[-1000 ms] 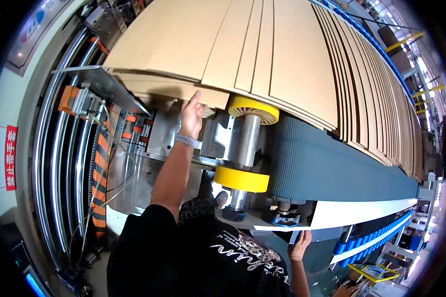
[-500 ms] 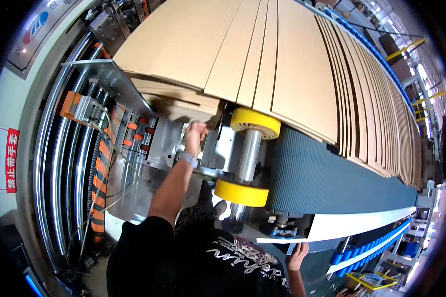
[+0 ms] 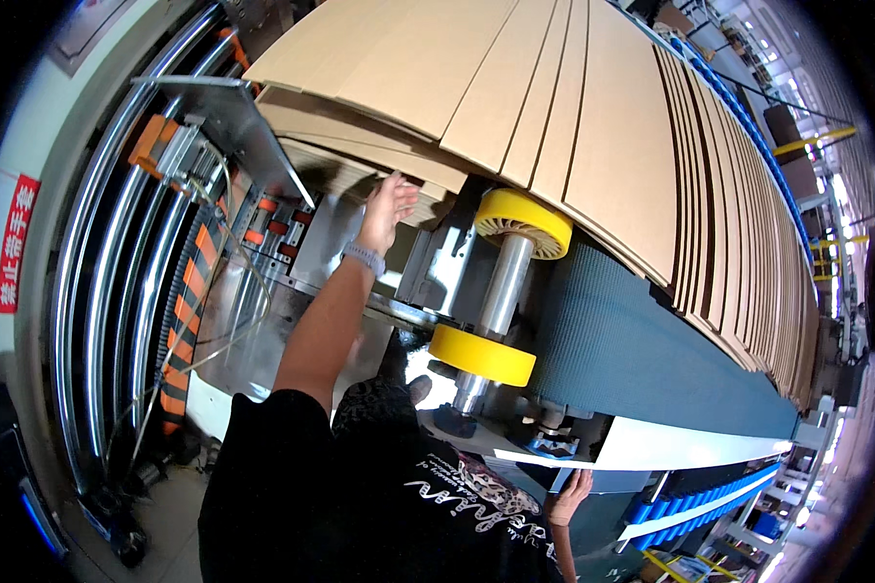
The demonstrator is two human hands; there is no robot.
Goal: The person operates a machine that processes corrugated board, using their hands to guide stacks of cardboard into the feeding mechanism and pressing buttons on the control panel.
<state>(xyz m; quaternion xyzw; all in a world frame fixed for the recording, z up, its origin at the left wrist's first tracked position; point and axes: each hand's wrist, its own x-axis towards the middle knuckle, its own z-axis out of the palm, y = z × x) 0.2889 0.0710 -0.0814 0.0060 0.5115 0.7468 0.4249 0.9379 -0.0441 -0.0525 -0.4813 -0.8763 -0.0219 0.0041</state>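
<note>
My left hand (image 3: pixel 391 209) is stretched out in front of the lower stack of brown cardboard sheets (image 3: pixel 332 160), its fingers extended and nothing in them. Its fingertips are at the sheets' near edges; whether they touch I cannot tell. Above, overlapping cardboard sheets (image 3: pixel 515 87) lie fanned along a ribbed dark belt (image 3: pixel 642 321). My right hand (image 3: pixel 571 489) rests at the lower right with straight fingers against the end of a white side panel (image 3: pixel 671 445). Between my hands are two yellow wheels (image 3: pixel 481 356) on a metal shaft (image 3: pixel 507 285).
To the left stand an upright metal plate (image 3: pixel 233 131), an orange-and-grey block (image 3: pixel 165 151) with loose thin tubes, and long shiny bars (image 3: pixel 92 282). An orange-and-black striped strip (image 3: pixel 190 325) runs beside them. Blue rollers (image 3: pixel 690 510) line the lower right.
My left hand has moved up toward the lower cardboard stack, and its curled fingers have straightened. My right hand stays at the white panel. The view has shifted slightly.
</note>
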